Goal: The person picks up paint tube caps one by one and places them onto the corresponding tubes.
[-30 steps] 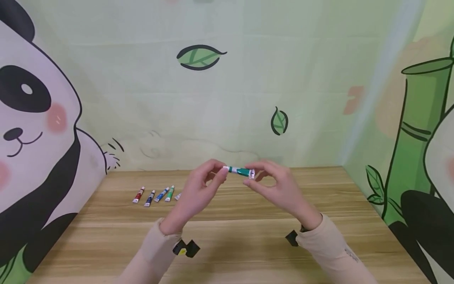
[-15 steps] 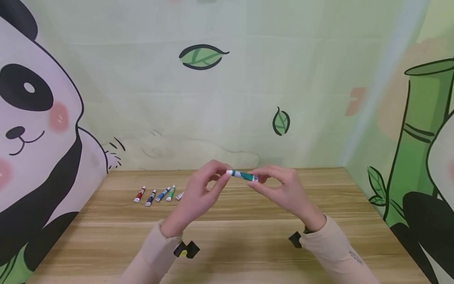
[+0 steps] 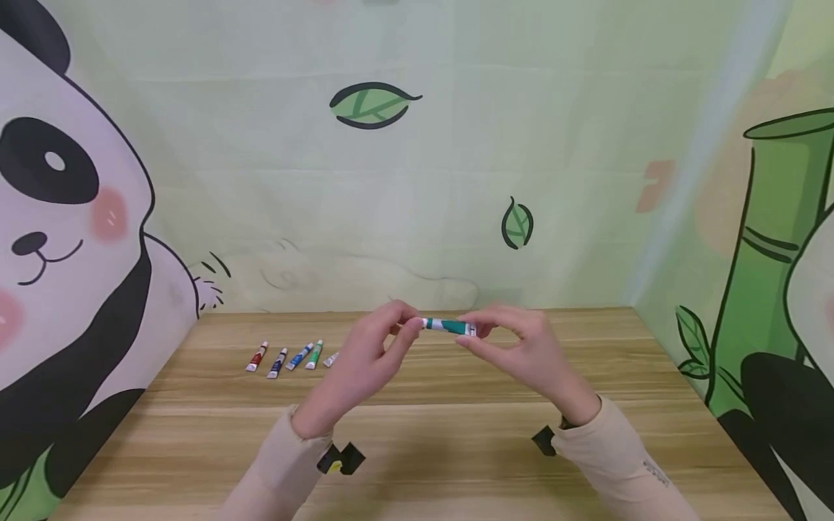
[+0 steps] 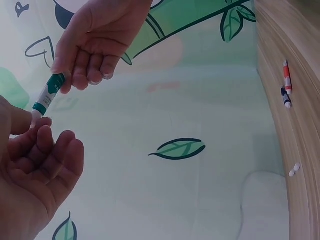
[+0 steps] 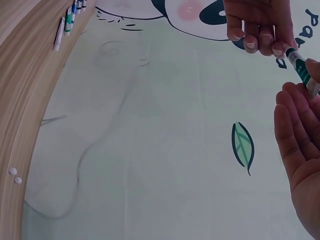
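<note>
A small dark-green paint tube [image 3: 446,326] is held level above the table between both hands. My left hand [image 3: 365,358] pinches its white cap end with thumb and fingertips, mostly covering the cap. At the flat crimped end, my right hand [image 3: 521,351] pinches the tube between thumb and fingers. The left wrist view shows the same green tube [image 4: 48,92], with the left hand [image 4: 42,175] at the cap and the right hand [image 4: 95,42] at the other end. In the right wrist view the tube [image 5: 300,67] is partly hidden by the right thumb.
On the wooden table [image 3: 417,449], to the left, lie a red tube [image 3: 257,357], a navy tube [image 3: 276,363], a blue tube [image 3: 300,357] and a green tube [image 3: 314,354]. A pale tube [image 3: 331,359] is partly behind my left hand. Two small white pieces [image 5: 15,175] lie on the table.
The green tube has shifted slightly right and down with both hands. Half a second ago the white cap showed more; my left fingertips now cover most of it.
</note>
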{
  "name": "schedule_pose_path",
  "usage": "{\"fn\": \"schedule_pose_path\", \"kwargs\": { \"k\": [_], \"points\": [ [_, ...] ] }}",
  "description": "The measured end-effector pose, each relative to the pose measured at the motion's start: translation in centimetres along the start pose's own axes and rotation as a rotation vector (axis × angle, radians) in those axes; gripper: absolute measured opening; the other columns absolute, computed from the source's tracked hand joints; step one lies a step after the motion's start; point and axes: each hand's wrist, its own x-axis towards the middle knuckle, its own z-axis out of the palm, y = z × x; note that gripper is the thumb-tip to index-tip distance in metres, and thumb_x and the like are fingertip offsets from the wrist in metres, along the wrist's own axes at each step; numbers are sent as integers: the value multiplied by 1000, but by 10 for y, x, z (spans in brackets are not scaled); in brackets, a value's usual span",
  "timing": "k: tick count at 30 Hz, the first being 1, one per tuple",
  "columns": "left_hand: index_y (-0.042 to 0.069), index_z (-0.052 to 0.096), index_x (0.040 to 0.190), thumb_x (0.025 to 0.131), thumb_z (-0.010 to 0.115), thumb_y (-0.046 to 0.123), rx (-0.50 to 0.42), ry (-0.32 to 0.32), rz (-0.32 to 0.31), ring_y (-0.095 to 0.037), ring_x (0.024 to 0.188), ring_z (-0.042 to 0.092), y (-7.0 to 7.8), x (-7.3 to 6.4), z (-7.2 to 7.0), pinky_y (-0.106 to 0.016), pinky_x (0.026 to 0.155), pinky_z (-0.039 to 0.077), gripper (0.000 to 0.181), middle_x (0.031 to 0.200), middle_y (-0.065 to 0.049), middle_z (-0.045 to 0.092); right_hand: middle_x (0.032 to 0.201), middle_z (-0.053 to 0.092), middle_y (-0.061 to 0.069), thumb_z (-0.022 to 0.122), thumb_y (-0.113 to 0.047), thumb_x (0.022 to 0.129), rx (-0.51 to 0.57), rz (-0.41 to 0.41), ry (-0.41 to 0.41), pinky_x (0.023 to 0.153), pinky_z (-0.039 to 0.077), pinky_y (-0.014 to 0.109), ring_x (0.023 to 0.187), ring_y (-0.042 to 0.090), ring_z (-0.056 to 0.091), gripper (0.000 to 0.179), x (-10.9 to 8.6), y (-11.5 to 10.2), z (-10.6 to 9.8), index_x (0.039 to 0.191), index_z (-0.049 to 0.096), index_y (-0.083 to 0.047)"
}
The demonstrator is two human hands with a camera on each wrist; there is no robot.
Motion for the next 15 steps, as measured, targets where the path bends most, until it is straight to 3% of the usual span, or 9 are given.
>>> {"fn": "schedule_pose_path", "kwargs": {
  "k": [6, 9, 12, 15],
  "points": [
    [8, 60, 111, 104, 57, 12, 15, -9, 71, -12, 90, 59, 0, -1, 0, -30, 75, 54, 9, 97, 1, 60, 93, 75, 1, 83, -5, 82, 18, 41, 4, 69, 56, 31, 77, 13, 64, 23, 0, -1, -1, 105, 77, -7],
    [8, 61, 112, 103, 59, 14, -3, 3, 24, -12, 91, 59, 1, -1, 0, -33, 80, 55, 11, 100, 1, 62, 95, 75, 1, 83, -4, 82, 19, 47, 12, 70, 56, 30, 77, 13, 64, 25, 0, -2, -1, 106, 77, -6],
    [9, 63, 110, 105, 56, 19, -20, 6, -38, -12, 89, 60, 1, -1, 1, -33, 76, 55, 13, 97, 3, 63, 95, 75, 1, 83, -6, 83, 17, 37, 17, 70, 56, 28, 78, 13, 64, 24, 0, -2, -1, 106, 76, -6],
    [11, 64, 105, 107, 51, 23, -22, -6, -57, -11, 84, 60, 2, -1, 1, -32, 67, 53, 18, 92, 4, 63, 94, 75, 1, 81, -16, 87, 10, 14, 10, 70, 56, 28, 78, 12, 64, 22, 0, -1, 0, 106, 76, -6]
  ]
}}
